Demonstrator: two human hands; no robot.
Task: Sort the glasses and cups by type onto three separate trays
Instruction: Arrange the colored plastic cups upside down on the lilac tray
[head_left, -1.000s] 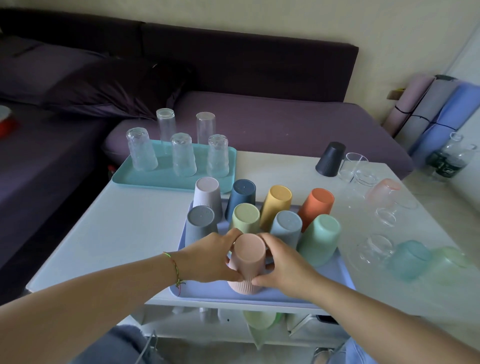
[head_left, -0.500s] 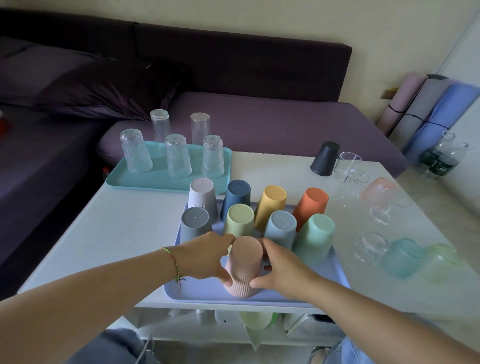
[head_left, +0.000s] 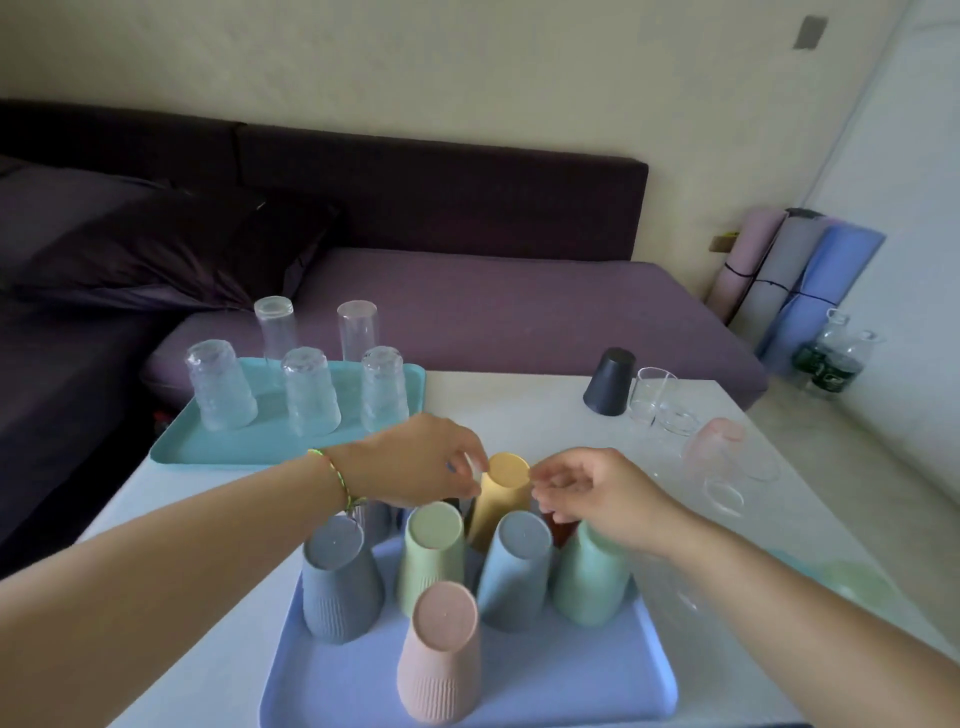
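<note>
Probably light, stiff plastic, the yellow cup (head_left: 505, 470) suits a sidewall grip. The left hand (head_left: 415, 460) pinches its upturned base; the right hand (head_left: 597, 493) curls beside it, hold unclear.

Pink ribbed cup (head_left: 440, 656), lavender tray (head_left: 571, 686)

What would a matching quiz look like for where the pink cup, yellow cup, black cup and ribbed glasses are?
Things:
1. pink cup
2. yellow cup
3. black cup
4. ribbed glasses

Places:
A. on the teal tray
B. at the front of the purple tray
C. on the bare table
D. between the left hand and right hand

Pairs: 1-B, 2-D, 3-C, 4-A
</note>
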